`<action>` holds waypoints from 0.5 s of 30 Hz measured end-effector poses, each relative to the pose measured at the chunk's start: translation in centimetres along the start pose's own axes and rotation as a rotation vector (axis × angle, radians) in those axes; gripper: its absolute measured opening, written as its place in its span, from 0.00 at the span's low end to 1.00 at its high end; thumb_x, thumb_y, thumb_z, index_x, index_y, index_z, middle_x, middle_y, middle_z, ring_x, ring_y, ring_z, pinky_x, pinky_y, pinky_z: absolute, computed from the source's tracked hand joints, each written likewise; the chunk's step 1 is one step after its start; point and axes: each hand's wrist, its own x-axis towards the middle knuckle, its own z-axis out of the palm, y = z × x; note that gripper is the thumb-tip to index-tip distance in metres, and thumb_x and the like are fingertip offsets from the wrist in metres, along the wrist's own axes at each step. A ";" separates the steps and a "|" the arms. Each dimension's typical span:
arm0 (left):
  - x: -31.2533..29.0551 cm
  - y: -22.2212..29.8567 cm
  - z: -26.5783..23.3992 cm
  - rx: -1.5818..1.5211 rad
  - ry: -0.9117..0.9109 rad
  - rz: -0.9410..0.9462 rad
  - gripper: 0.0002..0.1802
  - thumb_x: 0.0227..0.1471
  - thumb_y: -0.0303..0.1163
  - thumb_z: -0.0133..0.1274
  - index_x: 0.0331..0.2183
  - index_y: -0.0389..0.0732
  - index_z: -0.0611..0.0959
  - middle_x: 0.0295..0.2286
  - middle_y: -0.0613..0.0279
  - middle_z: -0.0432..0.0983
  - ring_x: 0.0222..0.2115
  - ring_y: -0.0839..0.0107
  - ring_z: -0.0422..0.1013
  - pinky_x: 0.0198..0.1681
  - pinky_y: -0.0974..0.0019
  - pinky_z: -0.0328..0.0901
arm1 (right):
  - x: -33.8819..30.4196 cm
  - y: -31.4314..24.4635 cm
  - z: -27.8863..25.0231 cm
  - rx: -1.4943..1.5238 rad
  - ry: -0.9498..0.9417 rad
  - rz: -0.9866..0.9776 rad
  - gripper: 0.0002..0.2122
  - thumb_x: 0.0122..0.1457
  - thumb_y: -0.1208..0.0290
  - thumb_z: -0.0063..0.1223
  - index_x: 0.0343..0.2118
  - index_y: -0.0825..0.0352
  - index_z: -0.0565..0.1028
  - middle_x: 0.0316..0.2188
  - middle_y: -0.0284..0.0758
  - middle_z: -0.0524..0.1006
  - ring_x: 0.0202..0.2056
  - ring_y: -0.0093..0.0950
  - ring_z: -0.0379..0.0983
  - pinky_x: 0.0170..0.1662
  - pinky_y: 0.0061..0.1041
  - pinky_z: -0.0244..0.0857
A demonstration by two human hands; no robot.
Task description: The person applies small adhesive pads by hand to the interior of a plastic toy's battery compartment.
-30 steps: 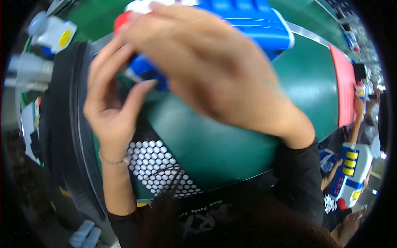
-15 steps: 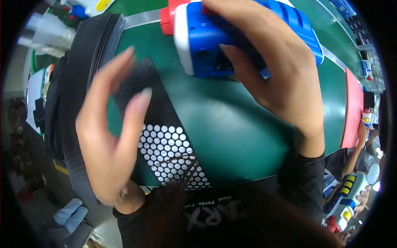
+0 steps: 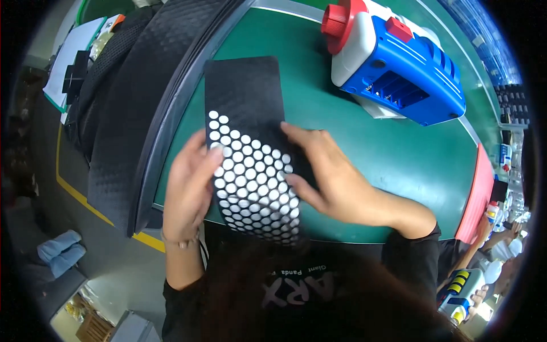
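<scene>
Left of centre, positioning the white-dotted black strip (image 3: 250, 154) looks like the step: left hand (image 3: 191, 179) half-curled, hold unclear, right hand (image 3: 336, 176) spread, gripping nothing, next move calling for a firmer pinch!

Wearer's left hand (image 3: 189, 185), 1; right hand (image 3: 333, 175), 1; white-dotted black strip (image 3: 245, 91), 1; green worktop (image 3: 376, 154), 1; blue-and-white casing (image 3: 407, 65) on worktop, 1; red sheet (image 3: 477, 191), 1

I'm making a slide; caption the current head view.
Left hand and right hand at opposite edges of a white-dotted black strip over a green table, a blue device beyond.
</scene>
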 end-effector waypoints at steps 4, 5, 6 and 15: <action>0.5 0.1 0.7 0.275 -0.081 0.005 0.06 0.47 0.24 0.52 0.30 0.32 0.76 0.27 0.65 0.75 0.26 0.82 0.69 0.30 0.79 0.64 | 0.2 0.4 -0.5 0.425 0.051 0.226 0.24 0.48 0.78 0.52 0.49 0.71 0.58 0.34 0.40 0.66 0.35 0.28 0.67 0.39 0.25 0.64; 0.2 0.1 1.0 0.310 -0.095 0.022 0.05 0.47 0.24 0.52 0.29 0.32 0.77 0.27 0.64 0.76 0.26 0.82 0.70 0.29 0.78 0.64 | 0.4 0.2 -1.1 0.277 0.119 0.180 0.22 0.45 0.78 0.54 0.46 0.70 0.62 0.33 0.40 0.66 0.35 0.31 0.66 0.39 0.26 0.63; -0.1 -0.2 1.7 0.229 -0.102 0.068 0.05 0.46 0.23 0.53 0.29 0.32 0.77 0.27 0.63 0.76 0.27 0.81 0.70 0.30 0.78 0.64 | 0.7 -0.1 -2.0 0.077 0.180 0.063 0.21 0.44 0.78 0.55 0.43 0.70 0.65 0.33 0.39 0.66 0.35 0.33 0.65 0.39 0.27 0.62; -2.2 -1.1 4.6 0.267 -0.122 0.323 0.14 0.42 0.18 0.55 0.35 0.29 0.74 0.30 0.60 0.75 0.31 0.77 0.71 0.34 0.76 0.64 | 0.9 -3.7 -3.2 -0.544 0.474 -0.351 0.18 0.35 0.71 0.64 0.33 0.67 0.76 0.27 0.34 0.69 0.28 0.27 0.64 0.28 0.21 0.59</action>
